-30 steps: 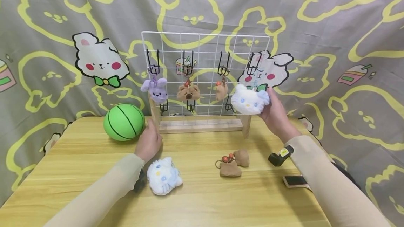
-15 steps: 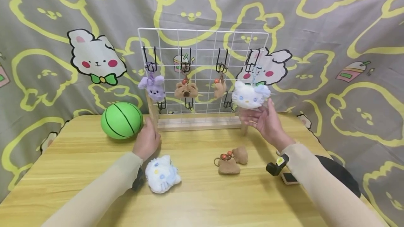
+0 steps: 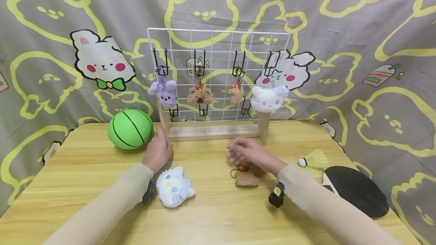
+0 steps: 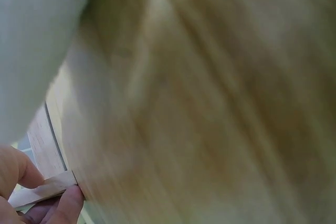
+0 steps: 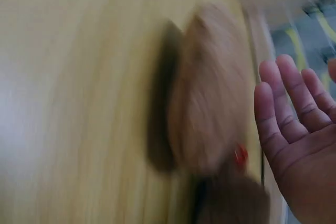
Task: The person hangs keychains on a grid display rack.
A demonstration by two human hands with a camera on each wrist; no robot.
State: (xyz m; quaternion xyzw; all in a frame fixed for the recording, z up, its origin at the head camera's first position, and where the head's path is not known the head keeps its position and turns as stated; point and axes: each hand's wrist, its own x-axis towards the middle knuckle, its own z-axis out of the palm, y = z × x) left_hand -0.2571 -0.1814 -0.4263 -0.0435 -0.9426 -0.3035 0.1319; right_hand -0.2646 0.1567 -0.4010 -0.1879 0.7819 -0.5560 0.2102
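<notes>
My left hand (image 3: 158,150) pinches the wooden foot (image 4: 50,188) of the white wire rack (image 3: 219,31) between thumb and fingers. Over the table, my right hand (image 3: 252,152) has its fingers spread loosely with nothing in them. Just below it lie brown plush keychains (image 3: 246,180) with red beads; one is mostly hidden by the hand. A brown plush (image 5: 210,87) fills the middle of the right wrist view, blurred. On the rack's upper right hook hangs a white cat plush keychain (image 3: 269,99). Beside it hang a purple plush (image 3: 167,94) and two brown plush keychains (image 3: 200,96).
A green ball (image 3: 131,129) sits left of my left hand. A second white cat plush (image 3: 173,186) lies near my left forearm. To the right are a yellow shuttlecock (image 3: 314,160) and a black paddle (image 3: 355,190). Lower black hooks (image 3: 246,108) stick out from the rack.
My right hand has left the hanging white cat plush and come down and left over the brown keychains. The shuttlecock and paddle are uncovered. The left hand keeps its hold.
</notes>
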